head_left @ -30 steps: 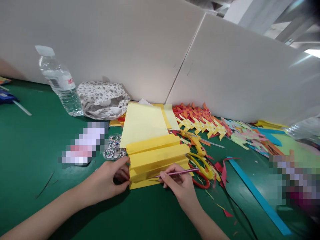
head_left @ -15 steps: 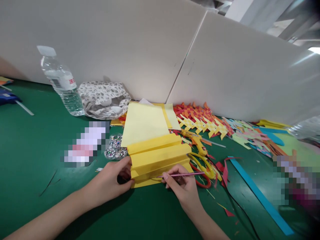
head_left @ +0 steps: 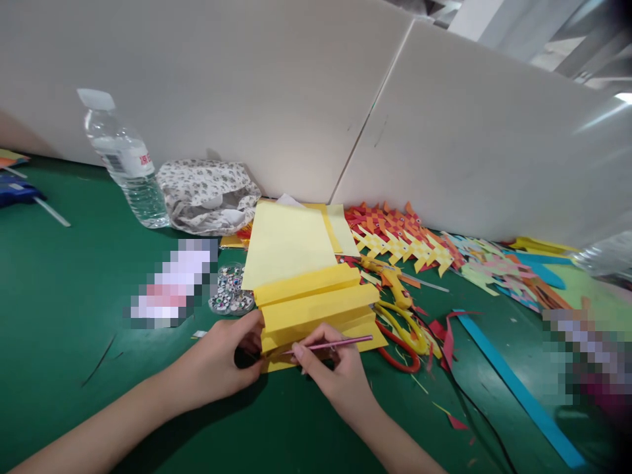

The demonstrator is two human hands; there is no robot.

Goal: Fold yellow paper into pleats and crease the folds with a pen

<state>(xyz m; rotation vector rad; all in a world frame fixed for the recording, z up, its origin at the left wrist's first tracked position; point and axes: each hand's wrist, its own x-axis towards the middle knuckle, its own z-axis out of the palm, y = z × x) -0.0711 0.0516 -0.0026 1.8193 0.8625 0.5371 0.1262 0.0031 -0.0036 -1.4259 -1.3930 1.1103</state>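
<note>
With the left grip (head_left: 224, 352) pinching the pleated yellow paper (head_left: 320, 308) near eight o'clock, the right grip (head_left: 333, 367), closed around the pink pencil (head_left: 348, 342), should press lightly and evenly.

My bare left hand (head_left: 222, 352) and right hand (head_left: 338, 365)
Slim fingers (head_left: 312, 363), narrow wrists (head_left: 170, 390) and tapering, uncovered forearms (head_left: 118, 413).

Yellow paper (head_left: 318, 309), pink pencil (head_left: 353, 342), green table (head_left: 237, 438)
</note>
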